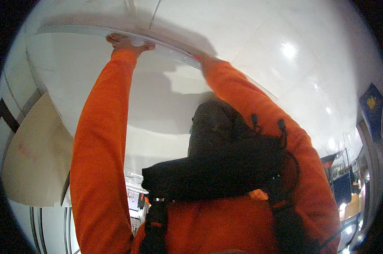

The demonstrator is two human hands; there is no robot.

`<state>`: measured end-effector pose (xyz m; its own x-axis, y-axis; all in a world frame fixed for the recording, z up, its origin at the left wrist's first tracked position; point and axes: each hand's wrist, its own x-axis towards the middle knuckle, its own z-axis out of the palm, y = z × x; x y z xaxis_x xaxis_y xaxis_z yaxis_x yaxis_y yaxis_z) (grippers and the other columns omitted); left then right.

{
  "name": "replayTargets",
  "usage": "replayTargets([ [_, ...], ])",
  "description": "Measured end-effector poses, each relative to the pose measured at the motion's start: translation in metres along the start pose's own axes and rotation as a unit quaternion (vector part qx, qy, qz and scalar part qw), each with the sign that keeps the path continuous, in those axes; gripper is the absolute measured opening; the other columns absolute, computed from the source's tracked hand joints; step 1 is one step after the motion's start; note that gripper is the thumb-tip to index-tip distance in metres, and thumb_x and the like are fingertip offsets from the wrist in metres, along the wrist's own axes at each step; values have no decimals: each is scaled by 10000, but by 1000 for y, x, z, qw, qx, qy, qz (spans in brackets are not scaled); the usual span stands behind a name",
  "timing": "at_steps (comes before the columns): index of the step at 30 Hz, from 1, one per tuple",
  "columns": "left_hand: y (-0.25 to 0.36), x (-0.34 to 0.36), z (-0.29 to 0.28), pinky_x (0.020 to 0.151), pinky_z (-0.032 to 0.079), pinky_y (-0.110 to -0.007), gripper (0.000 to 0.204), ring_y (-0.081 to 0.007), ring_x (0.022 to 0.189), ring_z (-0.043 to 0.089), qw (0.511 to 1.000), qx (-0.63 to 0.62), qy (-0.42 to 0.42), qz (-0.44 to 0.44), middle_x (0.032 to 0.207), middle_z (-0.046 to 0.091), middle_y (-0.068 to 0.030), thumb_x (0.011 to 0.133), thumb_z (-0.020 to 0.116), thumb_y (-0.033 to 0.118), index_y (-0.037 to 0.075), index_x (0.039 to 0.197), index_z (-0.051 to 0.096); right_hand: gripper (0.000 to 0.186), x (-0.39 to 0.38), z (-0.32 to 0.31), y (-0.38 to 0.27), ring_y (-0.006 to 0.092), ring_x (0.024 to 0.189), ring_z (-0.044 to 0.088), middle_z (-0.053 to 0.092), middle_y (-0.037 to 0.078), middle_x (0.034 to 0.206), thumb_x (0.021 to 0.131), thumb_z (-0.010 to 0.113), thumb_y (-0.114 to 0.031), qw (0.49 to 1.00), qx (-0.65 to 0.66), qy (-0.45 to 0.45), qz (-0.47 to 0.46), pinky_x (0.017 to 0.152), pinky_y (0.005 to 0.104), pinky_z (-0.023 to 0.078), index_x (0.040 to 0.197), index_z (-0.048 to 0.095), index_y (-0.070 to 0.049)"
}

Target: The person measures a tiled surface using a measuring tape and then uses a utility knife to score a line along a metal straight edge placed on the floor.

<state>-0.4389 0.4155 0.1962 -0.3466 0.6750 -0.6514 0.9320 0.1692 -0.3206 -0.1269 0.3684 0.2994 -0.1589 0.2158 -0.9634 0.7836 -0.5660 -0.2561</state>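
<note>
Both my arms, in orange sleeves, reach up to a long, narrow metal strip (pixel 172 51) lying along a white curved panel (pixel 157 91). Several small holes or spots show on the strip's right part. My left hand (pixel 130 44) is closed on the strip near its middle, thumb toward the right and fingers curled at the left. At the strip's right end is my right hand (pixel 203 58), mostly hidden behind its sleeve. A small red spot shows at its fingers; I cannot make out what it is.
A beige curved sheet (pixel 37 152) stands at the left. A dark blue piece with a yellow mark (pixel 372 103) is at the far right. Below it are cluttered shelves or equipment (pixel 348 186). A black bulky shape (pixel 225 156) and straps cover the lower middle.
</note>
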Motion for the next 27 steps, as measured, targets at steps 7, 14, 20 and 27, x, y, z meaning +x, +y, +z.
replayTargets([
  [7,12,12,-1,1092,292,-479,1563,-482,1387,-66,999,19,11,25,1486,-66,-341,428,710,818,-85,1432,-77,696,-51,-17,287,390,1135,543,596,247,1163,951,167,-563,973,-100,-16,206,979,470,397,1233,537,-46],
  [14,16,8,-7,1135,222,-436,1550,-452,1403,-1,1000,-7,-2,-3,1486,-48,-343,434,753,772,-86,1433,-66,567,-87,-27,342,416,1135,532,573,298,1154,985,233,-438,944,-190,22,269,947,460,422,1290,472,-24],
  [20,21,-4,-19,1137,219,-444,1554,-438,1406,51,999,-40,-2,-8,1487,-68,-339,449,773,741,-93,1420,-110,428,-5,-20,68,381,1029,606,601,256,1115,986,303,-289,998,-62,7,27,874,460,471,1381,361,-133],
  [27,33,-10,-21,1129,251,-436,1558,-422,1408,97,994,-105,-11,-10,1500,-100,-306,452,788,721,-64,1424,-143,399,56,26,-37,428,1059,575,570,248,1180,985,252,-250,977,-179,66,-97,892,507,472,1257,443,-29],
])
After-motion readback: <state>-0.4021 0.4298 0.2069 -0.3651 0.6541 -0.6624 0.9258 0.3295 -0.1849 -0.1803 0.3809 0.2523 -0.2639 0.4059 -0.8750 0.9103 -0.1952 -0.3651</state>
